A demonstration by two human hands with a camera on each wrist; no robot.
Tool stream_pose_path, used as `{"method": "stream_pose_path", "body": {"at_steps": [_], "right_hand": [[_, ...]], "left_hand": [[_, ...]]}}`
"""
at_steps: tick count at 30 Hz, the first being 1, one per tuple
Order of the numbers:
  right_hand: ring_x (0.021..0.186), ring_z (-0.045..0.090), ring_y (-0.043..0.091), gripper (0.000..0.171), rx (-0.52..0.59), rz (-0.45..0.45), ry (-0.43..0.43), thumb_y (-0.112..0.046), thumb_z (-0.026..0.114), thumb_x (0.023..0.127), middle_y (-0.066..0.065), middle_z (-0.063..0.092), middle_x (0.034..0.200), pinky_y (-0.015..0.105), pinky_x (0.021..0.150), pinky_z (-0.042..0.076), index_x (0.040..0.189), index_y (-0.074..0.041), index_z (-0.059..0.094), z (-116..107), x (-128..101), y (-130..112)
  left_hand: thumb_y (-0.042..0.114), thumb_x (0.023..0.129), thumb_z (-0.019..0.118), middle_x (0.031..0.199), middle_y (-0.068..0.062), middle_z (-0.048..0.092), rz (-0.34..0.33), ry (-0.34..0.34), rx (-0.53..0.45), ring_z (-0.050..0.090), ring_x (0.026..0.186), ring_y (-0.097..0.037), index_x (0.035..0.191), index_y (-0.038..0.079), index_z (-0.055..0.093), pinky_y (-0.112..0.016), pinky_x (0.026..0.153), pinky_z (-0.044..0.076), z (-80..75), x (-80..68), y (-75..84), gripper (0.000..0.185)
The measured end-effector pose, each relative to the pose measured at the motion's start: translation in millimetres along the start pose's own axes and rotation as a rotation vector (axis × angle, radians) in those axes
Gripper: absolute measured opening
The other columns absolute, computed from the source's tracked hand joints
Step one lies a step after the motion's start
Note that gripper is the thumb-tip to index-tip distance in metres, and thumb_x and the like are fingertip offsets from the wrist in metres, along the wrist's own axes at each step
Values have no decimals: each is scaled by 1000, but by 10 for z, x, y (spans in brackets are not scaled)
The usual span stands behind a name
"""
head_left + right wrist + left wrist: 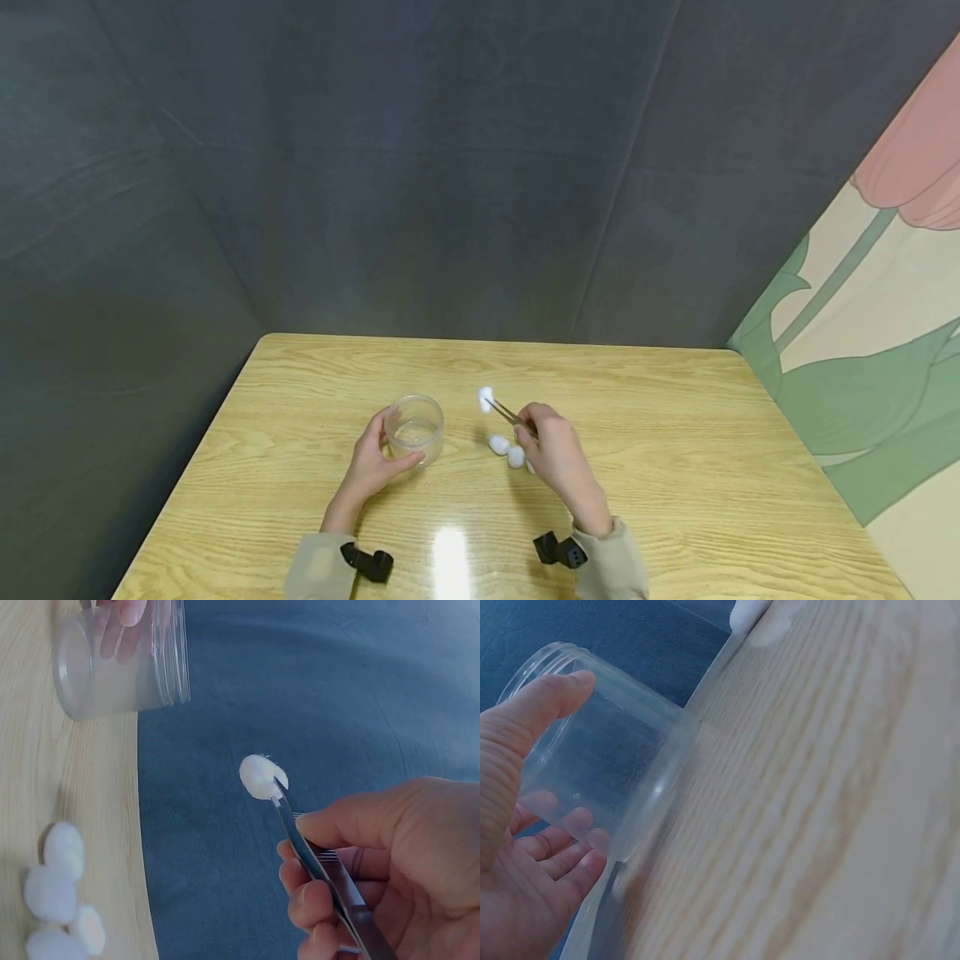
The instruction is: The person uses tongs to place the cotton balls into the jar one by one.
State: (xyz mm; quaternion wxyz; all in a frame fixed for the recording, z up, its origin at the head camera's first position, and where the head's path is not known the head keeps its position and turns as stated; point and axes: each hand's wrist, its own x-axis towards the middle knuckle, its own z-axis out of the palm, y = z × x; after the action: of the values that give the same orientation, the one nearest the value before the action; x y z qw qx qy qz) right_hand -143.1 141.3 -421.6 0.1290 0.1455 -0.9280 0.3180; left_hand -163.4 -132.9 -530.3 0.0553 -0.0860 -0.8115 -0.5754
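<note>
A clear plastic jar [415, 429] without a lid stands upright on the table, and nothing shows inside it. My left hand [372, 458] grips it from the left, thumb on the near side and fingers round the far side, as the left wrist view also shows. Metal tweezers [306, 855] are pinched in my right hand [557, 450]. Their tips hold a white cotton ball [259, 776] above the table, to the right of the jar. Several more cotton balls [51, 894] lie clustered on the table beneath the right hand, partly hidden by it in the head view.
The wood-grain table [675, 467] ends at a dark cloth screen [450, 208] behind and to the left. At the right is a wall with a painted flower [862, 400]. A bright reflection lies on the table's near part.
</note>
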Motion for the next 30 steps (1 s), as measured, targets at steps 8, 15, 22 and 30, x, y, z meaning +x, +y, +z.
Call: {"method": "stream_pose_path", "body": {"at_steps": [8, 15, 22, 30], "right_hand": [[61, 50, 10, 9, -10, -17, -8, 3, 66, 82, 2, 57, 73, 24, 53, 44, 81, -4, 60, 51, 34, -59], [63, 52, 11, 8, 12, -41, -22, 1, 66, 83, 2, 57, 74, 23, 54, 45, 81, -4, 59, 105, 54, -107], [64, 54, 12, 8, 28, -39, -42, -1, 66, 84, 2, 57, 75, 23, 55, 46, 82, -4, 60, 158, 89, -175], [59, 50, 9, 7, -2, -74, -70, -4, 66, 85, 1, 56, 75, 20, 50, 41, 83, -4, 60, 238, 112, -230]], "left_hand": [[5, 72, 80, 134, -28, 44, -32, -17, -2, 41, 123, -43, 137, -8, 35, -55, 100, 35, -40, -41, 251, 80], [5, 70, 81, 134, -26, 46, -34, -8, 0, 44, 121, -41, 137, -6, 36, -54, 99, 36, -20, -15, 147, 81], [11, 69, 84, 134, -20, 47, -23, -1, -2, 46, 121, -36, 137, 0, 37, -51, 99, 38, 9, 13, 24, 83], [1, 70, 80, 130, -30, 46, -9, -1, -18, 45, 117, -45, 135, -11, 36, -57, 96, 37, -34, -47, 348, 80]]}}
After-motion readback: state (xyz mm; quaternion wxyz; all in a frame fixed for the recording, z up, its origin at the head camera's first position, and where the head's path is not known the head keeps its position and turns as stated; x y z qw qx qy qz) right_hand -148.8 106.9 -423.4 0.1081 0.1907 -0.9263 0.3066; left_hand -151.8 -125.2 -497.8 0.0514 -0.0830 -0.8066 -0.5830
